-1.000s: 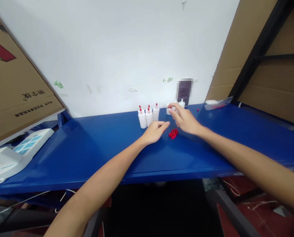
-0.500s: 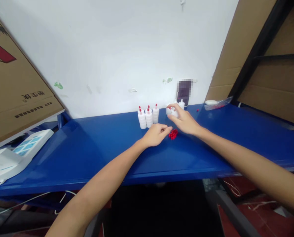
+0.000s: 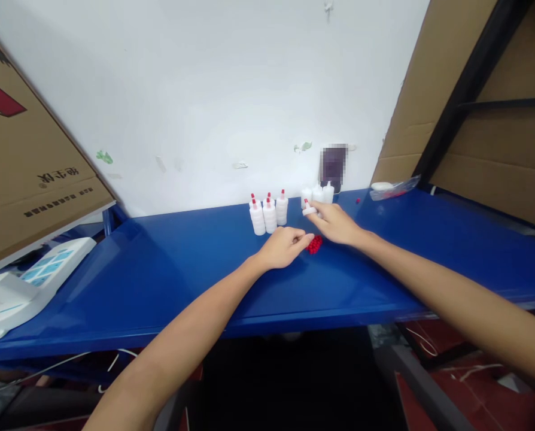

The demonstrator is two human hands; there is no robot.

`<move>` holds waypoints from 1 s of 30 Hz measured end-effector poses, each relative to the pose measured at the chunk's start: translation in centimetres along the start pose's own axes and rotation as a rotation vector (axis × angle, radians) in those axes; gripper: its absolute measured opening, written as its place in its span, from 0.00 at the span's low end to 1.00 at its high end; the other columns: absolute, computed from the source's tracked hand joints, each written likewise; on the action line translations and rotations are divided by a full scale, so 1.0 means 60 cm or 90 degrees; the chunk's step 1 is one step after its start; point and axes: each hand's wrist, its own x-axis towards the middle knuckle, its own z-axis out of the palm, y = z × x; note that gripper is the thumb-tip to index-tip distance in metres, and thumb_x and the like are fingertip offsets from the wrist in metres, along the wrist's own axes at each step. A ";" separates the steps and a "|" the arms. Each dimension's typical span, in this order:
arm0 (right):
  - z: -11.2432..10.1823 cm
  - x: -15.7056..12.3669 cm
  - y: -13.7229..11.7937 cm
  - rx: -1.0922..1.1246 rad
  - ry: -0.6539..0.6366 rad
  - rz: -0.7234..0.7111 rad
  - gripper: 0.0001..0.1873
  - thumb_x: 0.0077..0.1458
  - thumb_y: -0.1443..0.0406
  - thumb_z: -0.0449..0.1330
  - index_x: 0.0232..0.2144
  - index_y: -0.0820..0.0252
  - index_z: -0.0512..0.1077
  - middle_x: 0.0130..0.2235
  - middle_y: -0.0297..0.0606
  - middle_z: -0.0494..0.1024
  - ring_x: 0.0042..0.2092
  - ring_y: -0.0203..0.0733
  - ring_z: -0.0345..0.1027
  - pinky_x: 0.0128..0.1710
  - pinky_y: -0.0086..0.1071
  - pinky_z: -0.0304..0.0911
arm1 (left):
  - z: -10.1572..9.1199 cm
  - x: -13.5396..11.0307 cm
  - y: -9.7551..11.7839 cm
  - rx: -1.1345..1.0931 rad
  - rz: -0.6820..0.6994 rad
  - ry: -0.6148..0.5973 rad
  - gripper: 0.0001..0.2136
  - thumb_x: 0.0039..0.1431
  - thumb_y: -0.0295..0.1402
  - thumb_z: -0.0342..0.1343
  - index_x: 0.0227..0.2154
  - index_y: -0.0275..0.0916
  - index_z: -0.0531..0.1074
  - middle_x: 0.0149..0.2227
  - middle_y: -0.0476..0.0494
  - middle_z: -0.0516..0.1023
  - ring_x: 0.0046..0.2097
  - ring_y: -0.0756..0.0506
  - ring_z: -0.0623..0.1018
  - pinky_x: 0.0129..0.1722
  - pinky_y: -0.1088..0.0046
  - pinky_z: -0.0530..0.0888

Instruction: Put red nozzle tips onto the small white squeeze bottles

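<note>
My right hand (image 3: pixel 334 224) is closed around a white squeeze bottle (image 3: pixel 309 211). Its red tip points up and to the left, and most of its body is hidden by the fingers. My left hand (image 3: pixel 283 246) rests at the table with thumb and fingers pinched; what they hold, if anything, is hidden. Right at its fingertips lies a small pile of red caps (image 3: pixel 314 245). Behind the left hand, several white bottles with red tips (image 3: pixel 270 216) stand upright in a cluster. White bottles without red tips (image 3: pixel 328 193) stand just behind the right hand.
A blue table (image 3: pixel 182 263) runs along the white wall. A dark blurred phone-like object (image 3: pixel 333 166) leans there. At the right lie a clear plastic bag (image 3: pixel 395 189) and one loose red cap (image 3: pixel 358 201). A white device with blue panels (image 3: pixel 47 275) sits at the left.
My right hand has closed on the red-tipped bottle and drawn it slightly toward me, uncovering the bottles behind. My left hand stays almost in place beside the red caps.
</note>
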 end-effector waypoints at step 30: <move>-0.001 0.009 0.030 -0.215 -0.116 -0.054 0.18 0.68 0.56 0.47 0.49 0.55 0.71 0.43 0.46 0.82 0.40 0.53 0.75 0.33 0.35 0.53 | -0.003 0.002 0.002 0.053 0.040 0.050 0.22 0.70 0.43 0.47 0.20 0.39 0.62 0.31 0.46 0.73 0.34 0.47 0.73 0.38 0.68 0.67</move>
